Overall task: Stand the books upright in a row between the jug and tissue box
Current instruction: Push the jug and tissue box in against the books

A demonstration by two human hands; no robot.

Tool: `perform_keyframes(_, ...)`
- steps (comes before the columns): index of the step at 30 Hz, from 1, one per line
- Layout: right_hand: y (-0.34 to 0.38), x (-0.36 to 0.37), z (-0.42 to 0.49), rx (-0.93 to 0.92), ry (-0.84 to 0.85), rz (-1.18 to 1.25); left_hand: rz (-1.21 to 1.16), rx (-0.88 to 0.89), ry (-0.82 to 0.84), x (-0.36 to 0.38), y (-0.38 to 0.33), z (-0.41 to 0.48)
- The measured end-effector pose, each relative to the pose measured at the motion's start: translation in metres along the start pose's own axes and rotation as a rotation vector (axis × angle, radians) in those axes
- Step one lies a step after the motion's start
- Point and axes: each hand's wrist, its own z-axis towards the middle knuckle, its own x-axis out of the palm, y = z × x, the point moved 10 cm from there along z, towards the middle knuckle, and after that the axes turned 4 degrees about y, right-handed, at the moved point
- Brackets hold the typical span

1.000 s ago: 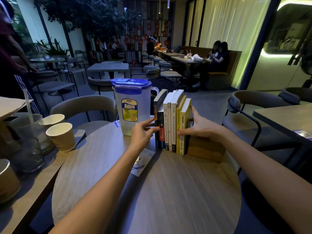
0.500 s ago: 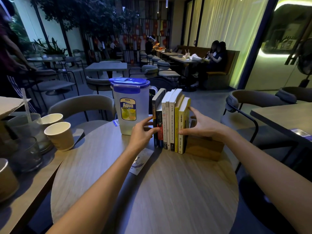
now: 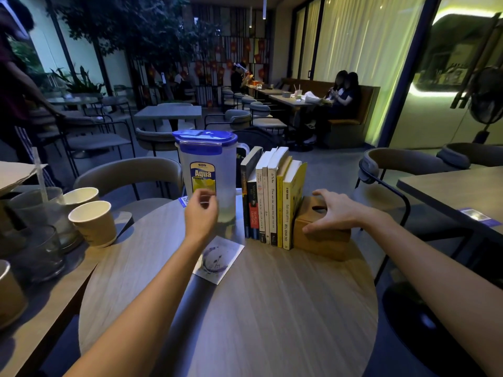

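Far left of frame: paper cups (image 3: 92, 223) & glasses on the side table, well apart from the action, no risk there. Centre-left: clear plastic jug w/ blue lid and yellow "Aqua" label (image 3: 206, 175) stands upright on the round wood-grain table (image 3: 272, 308); left hand (image 3: 201, 213) hovers in front of its lower half, fingers loosely curled, gripping nothing, looks apart from the jug but can't tell for sure. A bump here could slide the jug left, opening a gap so the row flops that way. Just below, a white printed card (image 3: 217, 258) lies flat, harmless. Centre: row of upright paperback books, dark spines left to yellow ones right (image 3: 272, 202), sits between jug & box; leftmost dark book leans a bit at the top. Centre-right: brown wooden tissue box (image 3: 321, 235) touches the yellow book; right hand (image 3: 337, 210) rests on top, fingers spread, thumb on the near face. Pushing too hard could squeeze the row & buckle it; pulling the box right lets the books topple.
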Motion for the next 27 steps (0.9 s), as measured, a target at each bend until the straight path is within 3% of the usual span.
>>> perform_keyframes(4, -0.001, 0.001, 0.004, -0.008, -0.003, 0.003, -0.078, -0.171, -0.180, -0.042, 0.036, 0.014)
perform_keyframes(8, -0.003, 0.003, 0.007, -0.031, -0.020, 0.004, -0.074, -0.265, -0.008, -0.043, 0.059, 0.037)
perform_keyframes(14, -0.005, 0.005, 0.012, -0.062, -0.062, 0.008, -0.134, -0.271, 0.282, -0.009, 0.063, 0.042)
perform_keyframes(27, 0.000, 0.007, 0.017, -0.114, -0.155, 0.019, -0.119, -0.254, 0.362, 0.003, 0.059, 0.041)
